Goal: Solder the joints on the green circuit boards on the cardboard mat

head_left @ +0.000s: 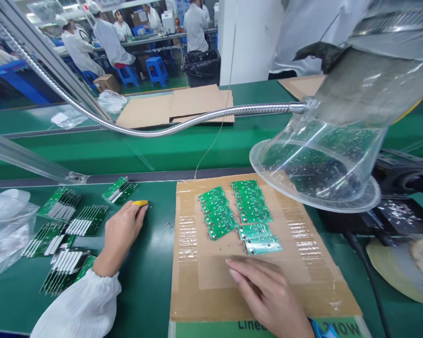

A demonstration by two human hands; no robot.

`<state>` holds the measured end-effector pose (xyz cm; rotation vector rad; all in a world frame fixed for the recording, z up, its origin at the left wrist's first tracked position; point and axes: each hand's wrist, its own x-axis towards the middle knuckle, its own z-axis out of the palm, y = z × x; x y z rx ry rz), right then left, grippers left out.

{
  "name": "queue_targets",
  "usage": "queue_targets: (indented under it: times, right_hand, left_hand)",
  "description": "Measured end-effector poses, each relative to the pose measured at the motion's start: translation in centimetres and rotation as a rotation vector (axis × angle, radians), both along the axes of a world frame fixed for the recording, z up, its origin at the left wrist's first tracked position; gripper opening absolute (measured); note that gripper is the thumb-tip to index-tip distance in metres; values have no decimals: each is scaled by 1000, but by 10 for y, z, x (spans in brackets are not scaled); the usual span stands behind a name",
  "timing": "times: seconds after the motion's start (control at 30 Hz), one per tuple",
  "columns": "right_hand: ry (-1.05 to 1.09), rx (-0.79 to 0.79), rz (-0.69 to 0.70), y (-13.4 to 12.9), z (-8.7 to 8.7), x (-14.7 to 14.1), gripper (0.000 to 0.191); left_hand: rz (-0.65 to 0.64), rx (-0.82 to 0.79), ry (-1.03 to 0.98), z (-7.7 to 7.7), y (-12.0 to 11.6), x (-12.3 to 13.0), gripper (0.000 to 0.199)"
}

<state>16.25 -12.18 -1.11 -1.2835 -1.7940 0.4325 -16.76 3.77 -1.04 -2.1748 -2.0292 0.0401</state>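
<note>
My left hand [124, 230] is closed on a small yellow-handled tool [140, 203] above the green table, just right of a small circuit board [120, 190]. Over the lower part of the taped cardboard [211, 300], my right hand [264, 291] hovers with thumb and fingers close together; whether anything tiny is between the tips cannot be made out. Green circuit boards lie on the cardboard beyond it: a slanted panel [216, 212], an upright panel [252, 201] and smaller strips [262, 245] below.
Boards with metal strips [86, 221] and a plastic bag [7, 234] lie at the left. A clear fume hood [313, 164] hangs low at right, above black equipment [405, 216]. A flexible metal tube [155, 133] crosses the view. People in white work behind.
</note>
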Motion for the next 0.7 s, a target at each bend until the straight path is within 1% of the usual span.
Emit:
queue_targets:
  times: [0.07,0.2,0.27,0.37,0.43,0.53,0.6,0.63,0.7]
  right_hand:
    - [2,10,6,1,1,0,20]
    - [-2,9,8,1,1,1,20]
    - [-4,5,10,1,1,2,20]
    - [1,10,11,1,2,1,20]
    - [1,17,8,2,3,1,21]
    - [-9,24,9,2,4,1,21]
    - [-8,18,12,2,4,1,21]
    - [-4,14,12,2,3,2,21]
    - [3,8,7,2,2,1,20]
  left_hand:
    - [7,-8,25,1,1,2,41]
    - [83,29,9,0,-1,0,39]
    - [59,42,-22,-1,-1,-2,39]
    - [-38,22,-37,-4,1,-2,41]
    - [-74,7,-29,-3,3,0,42]
    - [-40,50,-40,-2,4,-1,43]
    - [-1,99,-88,-2,4,-4,43]
    - [6,104,-117,-2,4,-5,43]
    - [-27,58,-146,-3,5,-5,41]
